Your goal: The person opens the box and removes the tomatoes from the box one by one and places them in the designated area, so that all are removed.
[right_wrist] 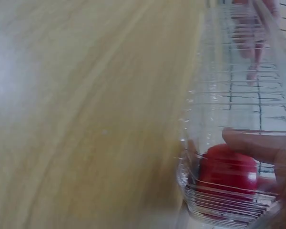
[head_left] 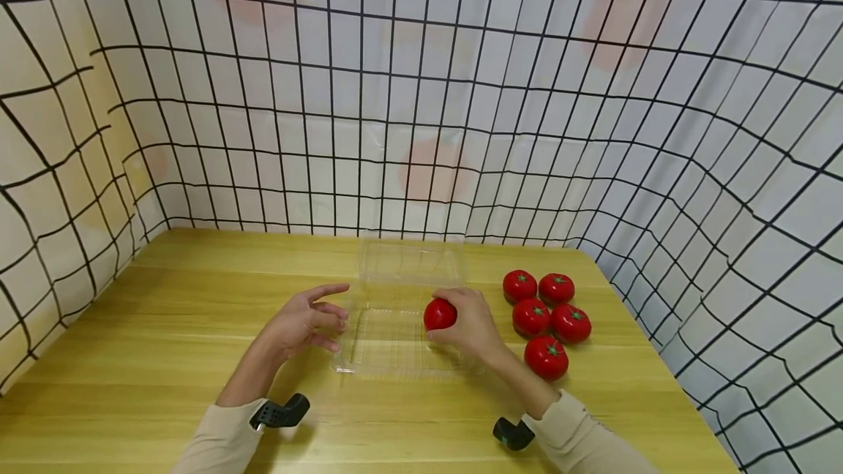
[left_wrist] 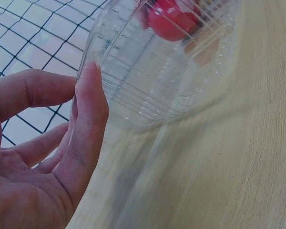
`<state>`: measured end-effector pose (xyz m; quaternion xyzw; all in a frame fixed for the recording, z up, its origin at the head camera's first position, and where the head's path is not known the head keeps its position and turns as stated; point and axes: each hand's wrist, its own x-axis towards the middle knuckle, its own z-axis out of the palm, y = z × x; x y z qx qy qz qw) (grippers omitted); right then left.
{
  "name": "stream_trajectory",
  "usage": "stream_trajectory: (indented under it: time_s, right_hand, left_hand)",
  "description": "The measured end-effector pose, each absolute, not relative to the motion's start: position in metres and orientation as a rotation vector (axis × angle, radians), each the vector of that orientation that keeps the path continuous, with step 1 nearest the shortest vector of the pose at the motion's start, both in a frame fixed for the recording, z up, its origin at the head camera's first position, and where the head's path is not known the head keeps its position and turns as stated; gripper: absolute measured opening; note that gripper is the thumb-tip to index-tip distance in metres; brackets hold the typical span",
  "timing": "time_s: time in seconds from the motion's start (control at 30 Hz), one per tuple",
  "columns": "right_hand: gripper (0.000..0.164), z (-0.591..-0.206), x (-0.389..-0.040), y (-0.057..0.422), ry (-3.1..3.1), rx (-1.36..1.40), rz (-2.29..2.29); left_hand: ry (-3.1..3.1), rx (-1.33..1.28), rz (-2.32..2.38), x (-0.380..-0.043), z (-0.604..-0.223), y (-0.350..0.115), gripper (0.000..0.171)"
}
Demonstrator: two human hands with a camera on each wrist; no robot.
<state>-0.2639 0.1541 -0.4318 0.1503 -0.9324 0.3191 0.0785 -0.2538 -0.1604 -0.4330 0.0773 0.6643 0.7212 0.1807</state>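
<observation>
A clear plastic clamshell box lies on the table with its lid folded back toward the mesh. My right hand grips a red tomato at the right end of the box's base. Through the clear wall in the right wrist view, the tomato shows low inside, with a finger and thumb around it. My left hand is at the box's left side, fingers spread and loosely bent. In the left wrist view its fingertips touch or nearly touch the box's rim.
Several more tomatoes with green stem marks stand grouped on the table right of the box. Black wire mesh over white sheeting surrounds the wooden table at the back and sides. Black wrist devices sit at both sleeves.
</observation>
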Motion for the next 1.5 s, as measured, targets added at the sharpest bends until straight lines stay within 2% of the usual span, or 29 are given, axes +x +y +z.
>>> stream_trajectory:
  time_s: [0.7, 0.97, 1.5]
  right_hand:
    - [0.062, -0.431, -0.260, 0.149, -2.796, 0.492, 0.819]
    - [0.059, -0.422, -0.260, 0.148, -2.834, 0.477, 0.835]
    - [0.063, -0.393, -0.256, 0.143, -2.831, 0.398, 1.026]
  left_hand:
    - [1.886, 0.242, 2.024, -0.253, -0.433, -0.162, 0.077]
    - [1.887, 0.233, 2.023, -0.253, -0.432, -0.161, 0.077]
    - [1.896, 0.214, 2.024, -0.253, -0.432, -0.162, 0.077]
